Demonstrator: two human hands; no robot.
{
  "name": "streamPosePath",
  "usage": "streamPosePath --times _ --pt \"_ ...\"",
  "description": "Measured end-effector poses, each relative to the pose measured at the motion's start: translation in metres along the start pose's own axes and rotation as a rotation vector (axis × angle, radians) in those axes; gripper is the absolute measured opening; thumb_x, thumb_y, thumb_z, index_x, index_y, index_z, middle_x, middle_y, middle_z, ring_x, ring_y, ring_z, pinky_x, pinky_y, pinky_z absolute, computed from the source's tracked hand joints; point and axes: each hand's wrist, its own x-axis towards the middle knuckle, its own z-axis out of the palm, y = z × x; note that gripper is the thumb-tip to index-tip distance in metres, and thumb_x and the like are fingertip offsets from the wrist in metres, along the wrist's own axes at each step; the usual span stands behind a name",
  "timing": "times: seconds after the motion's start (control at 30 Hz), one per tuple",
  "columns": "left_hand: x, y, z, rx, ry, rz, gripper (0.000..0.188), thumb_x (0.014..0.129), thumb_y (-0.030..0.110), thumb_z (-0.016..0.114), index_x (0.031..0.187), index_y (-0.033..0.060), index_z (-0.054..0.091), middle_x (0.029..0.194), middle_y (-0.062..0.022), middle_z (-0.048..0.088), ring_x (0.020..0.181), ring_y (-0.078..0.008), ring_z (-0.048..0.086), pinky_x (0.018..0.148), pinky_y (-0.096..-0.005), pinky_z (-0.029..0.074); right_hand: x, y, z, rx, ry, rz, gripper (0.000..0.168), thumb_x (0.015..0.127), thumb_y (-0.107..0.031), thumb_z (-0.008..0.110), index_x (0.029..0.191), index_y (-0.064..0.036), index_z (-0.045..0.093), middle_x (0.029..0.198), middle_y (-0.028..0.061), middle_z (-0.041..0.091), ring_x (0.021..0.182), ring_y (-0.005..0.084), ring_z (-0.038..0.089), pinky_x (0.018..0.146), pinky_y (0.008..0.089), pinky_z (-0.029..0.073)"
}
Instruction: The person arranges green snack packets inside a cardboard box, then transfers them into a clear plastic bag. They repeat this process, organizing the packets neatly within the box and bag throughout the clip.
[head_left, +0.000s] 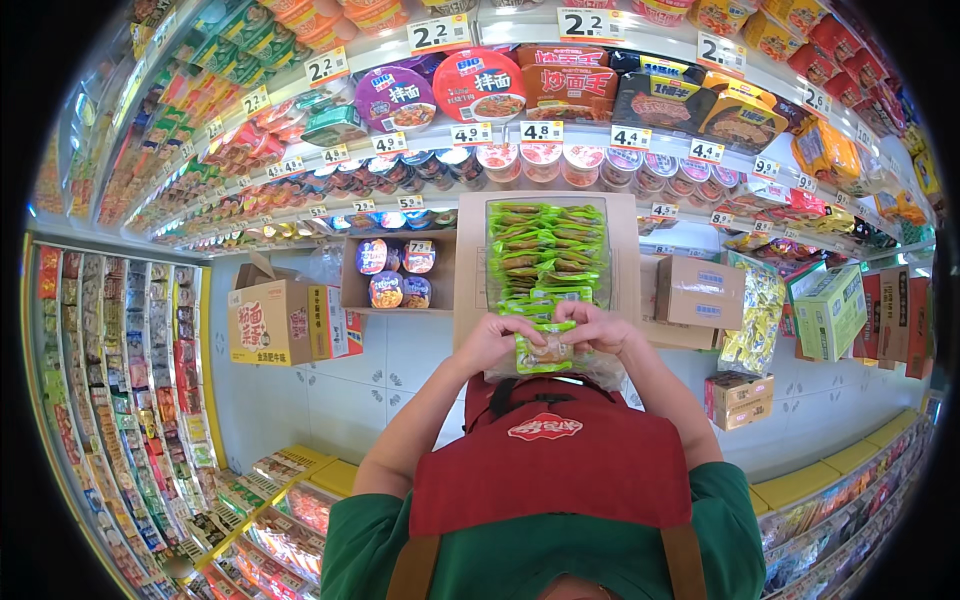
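Both my hands pinch the upper part of a green-edged snack packet (545, 354) close in front of my red apron. My left hand (504, 339) grips its left side, and my right hand (596, 328) holds its top right, the fingertips near each other. Just beyond them, a clear plastic tray (609, 247) holds rows of similar green packets (547, 244), overlapping one another. The tray rests on a brown cardboard box (471, 255). Crumpled clear plastic (607, 369) lies at the near end, partly hidden by my right hand and the apron.
Shelves of instant noodles (480, 86) span the far side. An open carton with noodle cups (352, 274) stands left of the tray, beside a printed carton (266, 322). At right are a brown carton (697, 292), yellow packets (750, 322) and a small box (739, 399) over the tiled floor.
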Motion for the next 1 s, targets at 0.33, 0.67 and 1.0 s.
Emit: streamPosePath --times 0.33,0.67,1.0 --pt "-0.003 -0.008 0.003 -0.013 0.102 -0.003 0.034 0.076 -0.015 0.053 0.092 0.0049 0.075 0.096 -0.0076 0.07 0.097 -0.0184 0.063 0.09 -0.0295 0.047 -0.01 -0.02 0.024 -0.541 0.314 0.155 0.036 0.081 -0.026 0.077 0.108 -0.006 0.064 0.081 -0.0029 0.064 0.06 0.0054 0.053 0.05 0.022 0.042" --pt "0.038 0.026 -0.026 0.428 0.022 0.048 0.02 0.082 0.002 0.058 0.101 0.0053 0.062 0.101 -0.0098 0.065 0.097 -0.0262 0.063 0.082 -0.0344 0.05 0.011 -0.028 0.024 -1.605 0.694 -0.524 0.011 0.083 -0.014 0.062 0.085 -0.004 0.058 0.064 0.0163 0.063 0.062 0.0283 0.066 0.052 0.04 0.051" --pt "0.068 -0.016 -0.026 1.353 0.249 0.388 0.017 0.075 0.006 0.057 0.092 0.0093 0.057 0.089 -0.0074 0.054 0.089 -0.026 0.057 0.072 -0.0389 0.047 0.059 -0.025 -0.004 -2.173 0.706 -0.609 0.003 0.075 -0.011 0.058 0.078 -0.011 0.057 0.072 0.0048 0.061 0.071 0.0228 0.064 0.061 0.0353 0.049"
